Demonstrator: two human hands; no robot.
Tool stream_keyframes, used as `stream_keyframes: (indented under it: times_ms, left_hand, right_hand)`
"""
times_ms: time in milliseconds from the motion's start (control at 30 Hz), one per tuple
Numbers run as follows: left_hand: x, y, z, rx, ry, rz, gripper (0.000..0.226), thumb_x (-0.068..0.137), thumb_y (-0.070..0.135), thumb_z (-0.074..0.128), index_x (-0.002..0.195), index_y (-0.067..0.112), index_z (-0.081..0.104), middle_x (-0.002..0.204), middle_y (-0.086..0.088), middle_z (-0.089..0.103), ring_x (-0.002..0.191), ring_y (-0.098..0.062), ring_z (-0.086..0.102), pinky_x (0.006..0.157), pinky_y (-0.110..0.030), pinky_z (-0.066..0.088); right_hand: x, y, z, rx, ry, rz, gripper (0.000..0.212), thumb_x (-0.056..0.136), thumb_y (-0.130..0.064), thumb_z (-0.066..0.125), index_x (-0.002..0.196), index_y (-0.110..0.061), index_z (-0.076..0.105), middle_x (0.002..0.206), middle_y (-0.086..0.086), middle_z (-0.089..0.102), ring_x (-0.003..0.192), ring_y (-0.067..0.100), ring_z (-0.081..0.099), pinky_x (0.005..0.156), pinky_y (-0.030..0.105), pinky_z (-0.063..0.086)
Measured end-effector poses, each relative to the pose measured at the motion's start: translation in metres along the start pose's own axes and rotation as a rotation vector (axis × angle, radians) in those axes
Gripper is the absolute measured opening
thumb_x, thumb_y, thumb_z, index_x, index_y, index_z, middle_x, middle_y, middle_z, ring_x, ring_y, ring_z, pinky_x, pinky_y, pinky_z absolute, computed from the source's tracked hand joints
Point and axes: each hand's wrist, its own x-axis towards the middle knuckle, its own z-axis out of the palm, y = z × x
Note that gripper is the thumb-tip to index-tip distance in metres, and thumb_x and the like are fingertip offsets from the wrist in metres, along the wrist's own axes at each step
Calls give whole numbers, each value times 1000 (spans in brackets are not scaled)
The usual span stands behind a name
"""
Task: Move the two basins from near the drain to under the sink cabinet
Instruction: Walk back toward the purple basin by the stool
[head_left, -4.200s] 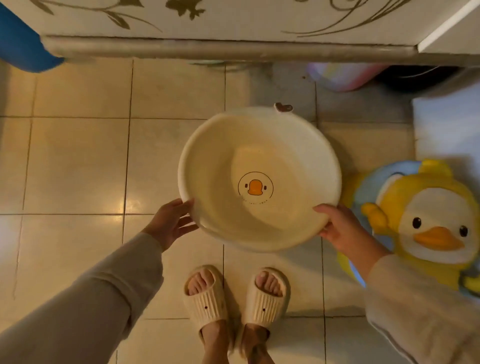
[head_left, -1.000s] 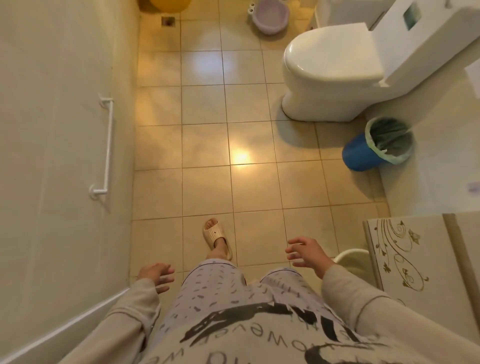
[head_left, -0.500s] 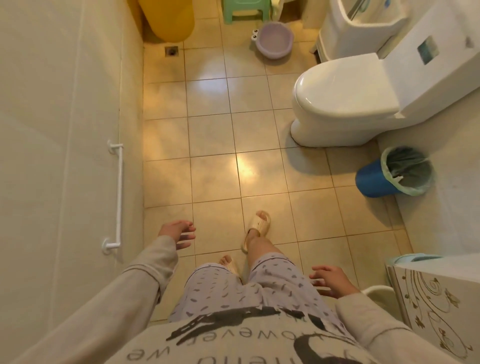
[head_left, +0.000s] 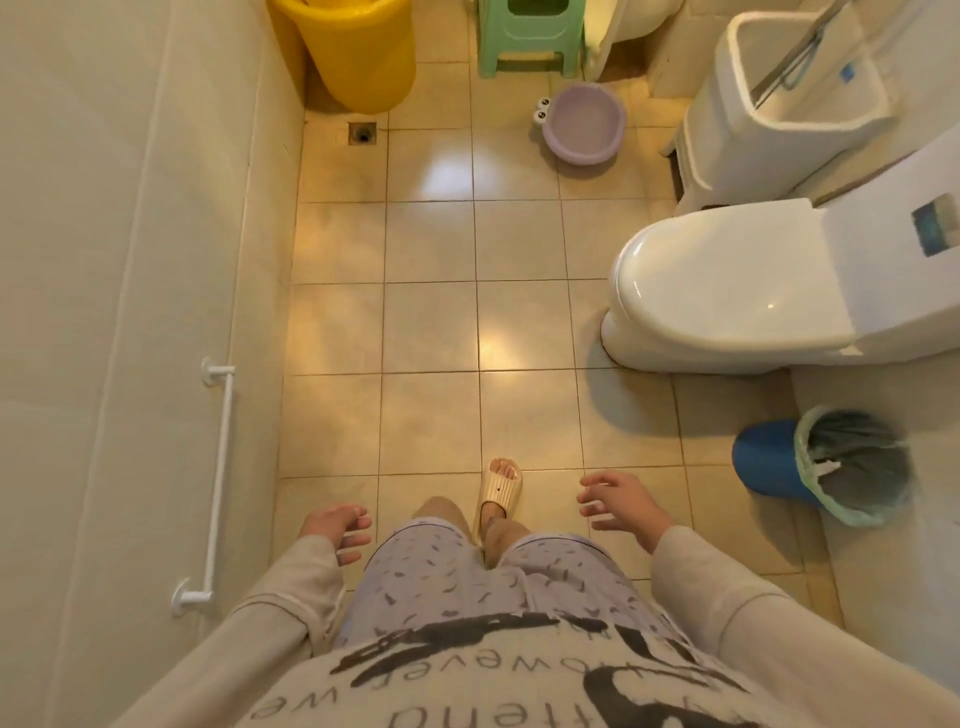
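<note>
A small lilac basin (head_left: 583, 123) with two cartoon eyes on its rim sits on the tiled floor at the far end of the room, right of the floor drain (head_left: 361, 133). My left hand (head_left: 336, 529) and my right hand (head_left: 620, 503) hang in front of my body, far from the basin, fingers apart and holding nothing. One slippered foot (head_left: 499, 487) is set forward between them. The cream duck basin and the sink cabinet are out of view.
A yellow bucket (head_left: 357, 49) and a green stool (head_left: 530, 36) stand at the far wall. A white toilet (head_left: 727, 283) and a white bin (head_left: 779, 104) line the right side. A blue waste bin (head_left: 826, 467) leans near the right wall; a grab rail (head_left: 215, 483) is on the left.
I have stepped toward the far end of the room; the lilac basin and drain are nearer, the cabinet has left the view, and both hands stay free.
</note>
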Motion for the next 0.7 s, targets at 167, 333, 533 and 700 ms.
stream_keyframes:
  times_ms: [167, 333, 533, 700]
  left_hand:
    - [13, 53, 8, -12, 46, -70, 14, 92, 11, 46, 99, 4, 56, 75, -6, 56, 63, -18, 49, 57, -28, 40]
    - [43, 126, 9, 30, 34, -105, 17, 93, 12, 45, 79, 7, 54, 72, -4, 53, 61, -16, 47, 57, -28, 37]
    - [84, 263, 10, 172, 19, -78, 12, 91, 12, 48, 83, 7, 54, 70, -5, 53, 56, -17, 44, 52, -26, 35]
    - [95, 399, 30, 226, -44, 77, 22, 90, 7, 46, 70, 11, 53, 68, -4, 53, 56, -16, 43, 44, -21, 38]
  right_hand:
    - [30, -84, -22, -43, -33, -69, 24, 92, -8, 46, 113, -5, 58, 94, 11, 65, 78, 20, 61, 69, 30, 53]
    - [63, -143, -33, 10, -23, -35, 25, 91, -7, 46, 114, -4, 58, 90, 10, 64, 75, 20, 60, 68, 31, 52]
    - [100, -201, -34, 131, 50, 63, 27, 91, -7, 46, 115, -2, 58, 88, 10, 62, 71, 20, 59, 62, 29, 51]
    - [115, -237, -29, 314, 151, 153, 24, 92, -12, 50, 113, -4, 60, 91, 14, 61, 70, 22, 58, 59, 29, 49]
